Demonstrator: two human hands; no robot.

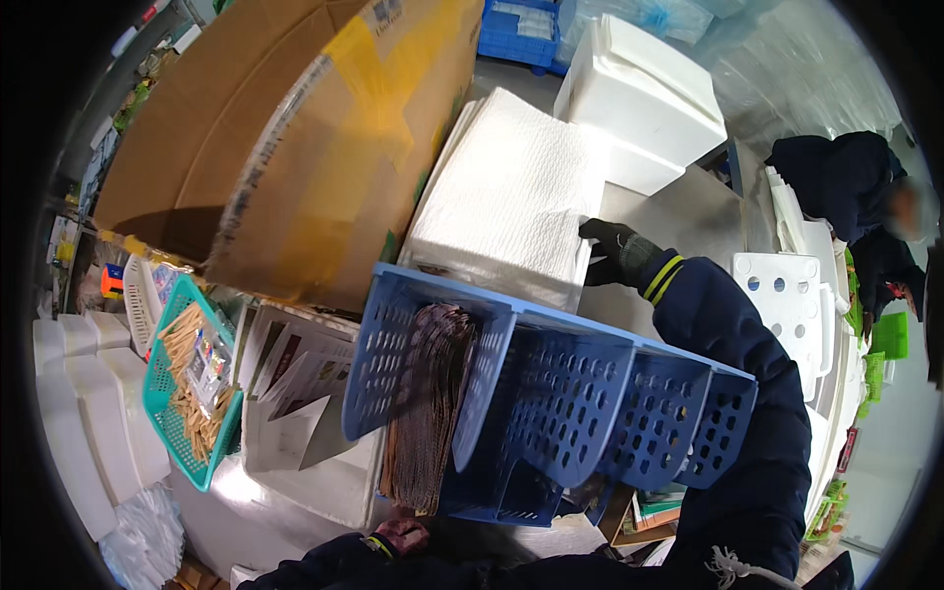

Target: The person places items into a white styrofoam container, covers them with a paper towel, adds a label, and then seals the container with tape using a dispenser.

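Stack of white absorbent sheets sits at about 12 o'clock from the picture centre, resting on a white foam box whose front edge shows beneath it. The right hand, in a dark glove, lies against the stack's right edge at 1 o'clock; the fingers curl onto the top sheets, but whether they pinch a sheet or only press on it cannot be told. The left hand shows at 6 o'clock, loosely curled just below a bundle of brown paper bags; its grip state cannot be told either.

Progress, as a judgement: the sheet stack looks full and square, so any drawing of sheets appears to be at its start. The blue perforated rack holds the bag bundle in its leftmost compartment only; the remaining compartments appear empty.

Surface and room: a metal tabletop shows at 2 o'clock, beside a white foam cooler. A large cardboard box with yellow tape leans at 10 o'clock. A teal basket of small wooden pieces hangs at 8 o'clock, above stacked foam lids. A second person in dark clothing works at 3 o'clock. The space reads as a crowded packing area.
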